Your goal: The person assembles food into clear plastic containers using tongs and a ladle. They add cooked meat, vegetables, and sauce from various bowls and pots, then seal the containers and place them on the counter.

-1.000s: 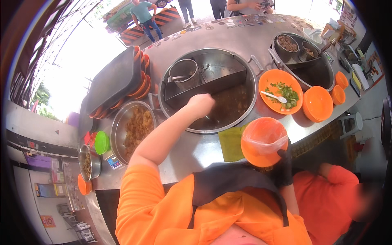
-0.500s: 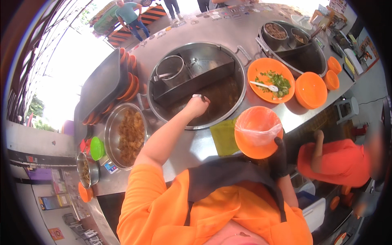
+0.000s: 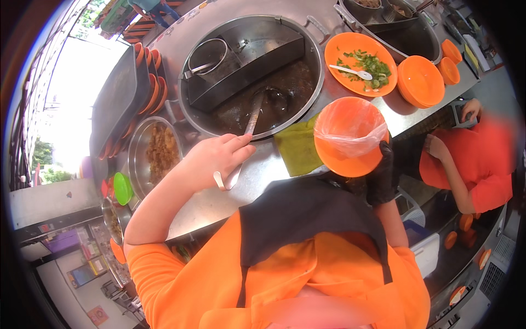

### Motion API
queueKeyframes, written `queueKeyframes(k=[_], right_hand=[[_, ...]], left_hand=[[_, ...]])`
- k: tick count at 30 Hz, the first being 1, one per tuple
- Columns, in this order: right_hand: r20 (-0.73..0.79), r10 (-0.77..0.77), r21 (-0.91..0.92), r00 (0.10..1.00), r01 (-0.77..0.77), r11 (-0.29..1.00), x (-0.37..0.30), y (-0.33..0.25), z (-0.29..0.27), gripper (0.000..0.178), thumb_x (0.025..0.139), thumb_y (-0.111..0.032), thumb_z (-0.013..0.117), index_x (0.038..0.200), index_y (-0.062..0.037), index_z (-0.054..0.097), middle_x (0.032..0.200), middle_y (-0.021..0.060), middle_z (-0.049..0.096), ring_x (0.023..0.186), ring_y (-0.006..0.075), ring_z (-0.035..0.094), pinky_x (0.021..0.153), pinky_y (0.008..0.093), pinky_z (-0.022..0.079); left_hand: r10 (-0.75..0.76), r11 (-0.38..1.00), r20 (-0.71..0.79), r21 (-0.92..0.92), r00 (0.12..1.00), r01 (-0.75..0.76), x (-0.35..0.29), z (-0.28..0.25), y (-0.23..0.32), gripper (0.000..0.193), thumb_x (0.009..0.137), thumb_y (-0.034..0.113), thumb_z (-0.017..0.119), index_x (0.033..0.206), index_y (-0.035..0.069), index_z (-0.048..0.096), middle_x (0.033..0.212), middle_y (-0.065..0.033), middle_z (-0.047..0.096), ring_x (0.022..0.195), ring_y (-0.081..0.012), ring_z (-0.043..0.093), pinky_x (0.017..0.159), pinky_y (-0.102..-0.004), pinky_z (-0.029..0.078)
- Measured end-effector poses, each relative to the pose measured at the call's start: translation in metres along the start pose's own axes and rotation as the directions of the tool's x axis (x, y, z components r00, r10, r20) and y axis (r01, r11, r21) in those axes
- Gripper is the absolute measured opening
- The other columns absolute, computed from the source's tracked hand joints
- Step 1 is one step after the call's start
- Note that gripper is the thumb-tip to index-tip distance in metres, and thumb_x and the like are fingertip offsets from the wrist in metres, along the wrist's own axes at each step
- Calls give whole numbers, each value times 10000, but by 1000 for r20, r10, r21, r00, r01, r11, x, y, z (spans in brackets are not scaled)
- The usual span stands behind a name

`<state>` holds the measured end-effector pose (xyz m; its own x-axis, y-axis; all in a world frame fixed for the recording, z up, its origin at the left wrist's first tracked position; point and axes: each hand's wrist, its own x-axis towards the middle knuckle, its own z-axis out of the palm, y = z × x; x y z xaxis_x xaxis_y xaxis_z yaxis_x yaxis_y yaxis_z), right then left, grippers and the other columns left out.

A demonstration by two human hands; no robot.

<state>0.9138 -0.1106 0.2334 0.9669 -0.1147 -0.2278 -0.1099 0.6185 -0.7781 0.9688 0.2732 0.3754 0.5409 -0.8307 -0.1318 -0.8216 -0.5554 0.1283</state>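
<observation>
My left hand (image 3: 222, 156), bare, is closed around the long metal handle of a ladle (image 3: 254, 116). The ladle's head dips into dark broth (image 3: 230, 116) in the near section of a large round pot (image 3: 266, 34), split by metal dividers. In my right hand (image 3: 383, 175), which wears a black glove, is an orange bowl (image 3: 346, 163) held by its right side. A clear plastic bag (image 3: 355, 137) lines that bowl, and nothing shows inside it. The bowl is just right of the pot, over the counter's near edge.
An orange plate of chopped greens (image 3: 375, 68) carries a white spoon (image 3: 350, 72). Orange bowls (image 3: 421, 81) are stacked beside it. A green cloth (image 3: 296, 147) lies by the pot. Left are a pan of browned food (image 3: 161, 151) and dark trays (image 3: 121, 101). A person in red (image 3: 476, 159) stands at right.
My left hand has drawn back from over the pot toward me, bringing the ladle's handle into view. The bowl stays in my right hand. The view has shifted, and the person in red has moved.
</observation>
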Motion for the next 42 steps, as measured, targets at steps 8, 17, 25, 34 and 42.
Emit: queueKeyframes(k=[8, 17, 25, 34, 42], right_hand=[[38, -84, -64, 996, 87, 994, 5, 8, -3, 497, 1067, -314, 436, 1482, -49, 367, 1428, 116, 477, 1318, 229, 469, 1118, 386, 385], [122, -103, -96, 987, 115, 989, 9, 31, 8, 440, 1091, -344, 400, 1448, -86, 414, 1369, 74, 523, 1253, 197, 524, 1061, 349, 456], [134, -45, -92, 990, 57, 994, 42, 68, -10, 459, 1089, -369, 394, 1452, -89, 417, 1386, 57, 523, 1267, 184, 518, 1078, 360, 444], [216, 3, -126, 976, 25, 992, 48, 52, 42, 517, 1075, -450, 394, 1448, -95, 427, 1394, 50, 530, 1282, 177, 504, 1092, 347, 419], [184, -49, -133, 982, 74, 988, 78, 87, 36, 487, 1079, -428, 398, 1425, -88, 447, 1373, 57, 543, 1247, 171, 528, 1074, 341, 438]], left_hand=[[43, 997, -30, 68, 999, -41, 52, 41, -25, 436, 759, 110, 670, 1185, 69, 585, 1307, -162, 598, 1064, -294, 640, 863, -377, 558], [-560, 771, -356, -555, 748, 313, 114, 67, -77, 200, 936, 126, 542, 998, 9, 693, 931, -108, 717, 868, -194, 725, 773, -332, 578], [-905, 207, -133, -968, 404, 144, 93, -13, -135, 271, 901, 104, 521, 987, -62, 717, 919, -172, 706, 711, -201, 712, 662, -263, 596], [-881, 290, -214, -949, 423, 126, 26, -130, -123, 286, 946, 113, 538, 1095, -88, 676, 1009, -190, 685, 843, -264, 713, 793, -302, 622], [-823, 401, -323, -913, 467, 74, -9, -191, -99, 299, 986, 128, 502, 1159, -59, 659, 1058, -163, 703, 884, -202, 718, 833, -258, 597]])
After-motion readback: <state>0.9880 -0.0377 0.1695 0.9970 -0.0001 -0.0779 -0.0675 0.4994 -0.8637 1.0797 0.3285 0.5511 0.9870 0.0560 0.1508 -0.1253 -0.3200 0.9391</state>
